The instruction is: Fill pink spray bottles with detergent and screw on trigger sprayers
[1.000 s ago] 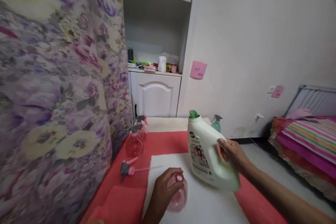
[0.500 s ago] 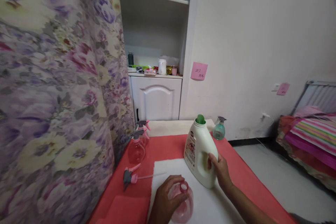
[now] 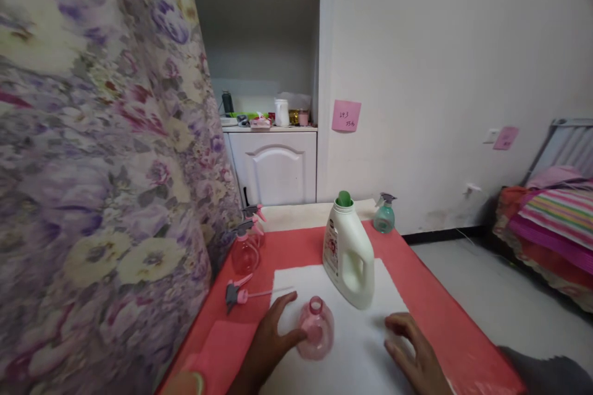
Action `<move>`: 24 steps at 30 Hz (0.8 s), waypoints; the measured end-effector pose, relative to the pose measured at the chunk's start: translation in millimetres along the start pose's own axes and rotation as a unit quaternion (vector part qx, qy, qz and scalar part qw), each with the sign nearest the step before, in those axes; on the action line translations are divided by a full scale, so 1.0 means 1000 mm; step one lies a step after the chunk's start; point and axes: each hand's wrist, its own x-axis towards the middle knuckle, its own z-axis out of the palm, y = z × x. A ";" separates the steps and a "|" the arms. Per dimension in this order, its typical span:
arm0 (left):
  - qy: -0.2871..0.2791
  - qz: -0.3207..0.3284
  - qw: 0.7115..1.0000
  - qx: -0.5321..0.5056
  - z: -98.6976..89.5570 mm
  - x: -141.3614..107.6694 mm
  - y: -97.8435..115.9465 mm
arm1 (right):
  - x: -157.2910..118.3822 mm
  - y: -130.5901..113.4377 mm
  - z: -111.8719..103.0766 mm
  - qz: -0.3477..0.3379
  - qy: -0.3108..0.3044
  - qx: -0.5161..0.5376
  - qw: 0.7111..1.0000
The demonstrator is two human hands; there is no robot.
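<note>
An open-necked pink bottle (image 3: 315, 330) stands on the white sheet (image 3: 287, 281). My left hand (image 3: 271, 339) is open at its left side, thumb tip at the bottle, fingers apart. To the right, over the sheet, my right hand (image 3: 412, 349) is open with a gap between thumb and fingers and nothing held. Behind the bottle stands a pale green jug (image 3: 345, 253) with a handle, a green piece (image 3: 343, 199) in its mouth. A grey and pink spray head (image 3: 236, 295) with its thin tube lies left of the bottle.
Pink spray bottles (image 3: 245, 253) stand at the back left of the red table cover (image 3: 440, 321), beside the flowered curtain (image 3: 139, 197). A green spray bottle (image 3: 384, 216) stands at the back right corner. Beyond are a cabinet (image 3: 278, 166) and a bed (image 3: 551, 228).
My right hand has let go of the jug and moved down and toward me. The fingers of my left hand have opened off the pink bottle. The view has shifted slightly.
</note>
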 end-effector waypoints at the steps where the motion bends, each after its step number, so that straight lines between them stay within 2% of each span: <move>1: -0.010 -0.004 0.999 0.036 0.000 -0.003 -0.005 | -0.007 0.000 0.001 -0.024 -0.006 -0.014 1.000; 5: -0.063 -0.014 0.980 0.189 0.003 -0.019 -0.021 | -0.020 0.010 0.009 -0.111 -0.018 -0.035 0.993; 10: -0.148 -0.076 0.921 0.352 0.014 -0.039 -0.019 | -0.024 0.026 0.020 -0.170 -0.009 -0.072 0.983; 19: -0.215 -0.127 0.872 0.421 0.011 -0.039 0.022 | -0.029 0.031 0.026 -0.219 -0.022 -0.093 0.971; 24: -0.222 -0.138 0.859 0.441 0.015 -0.048 0.031 | -0.030 0.042 0.032 -0.224 0.000 -0.071 0.972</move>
